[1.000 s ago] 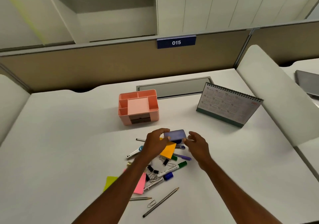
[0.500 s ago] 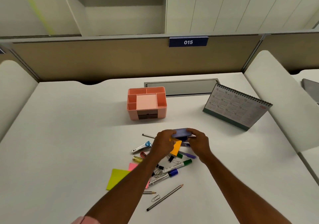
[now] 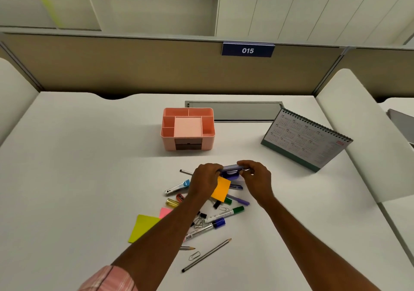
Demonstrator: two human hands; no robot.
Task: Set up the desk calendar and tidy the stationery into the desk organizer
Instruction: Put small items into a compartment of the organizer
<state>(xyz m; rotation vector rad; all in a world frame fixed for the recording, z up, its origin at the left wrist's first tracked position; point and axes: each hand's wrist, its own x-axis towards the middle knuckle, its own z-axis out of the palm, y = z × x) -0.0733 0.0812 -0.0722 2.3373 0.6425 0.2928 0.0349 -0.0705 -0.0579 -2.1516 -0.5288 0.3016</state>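
- Fingers [image 3: 214,167] of left hand [image 3: 206,179] and right hand [image 3: 255,175] curled round opposite ends of purple item [image 3: 231,168], gripping it.
- Held just above orange note [image 3: 221,188] and pens [image 3: 224,214], in front of organizer [image 3: 187,143].
- Calendar [image 3: 304,142] upright on desk [image 3: 89,167], far right.

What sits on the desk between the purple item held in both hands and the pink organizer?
Nothing: in the head view only bare white desk separates the purple item from the pink organizer.
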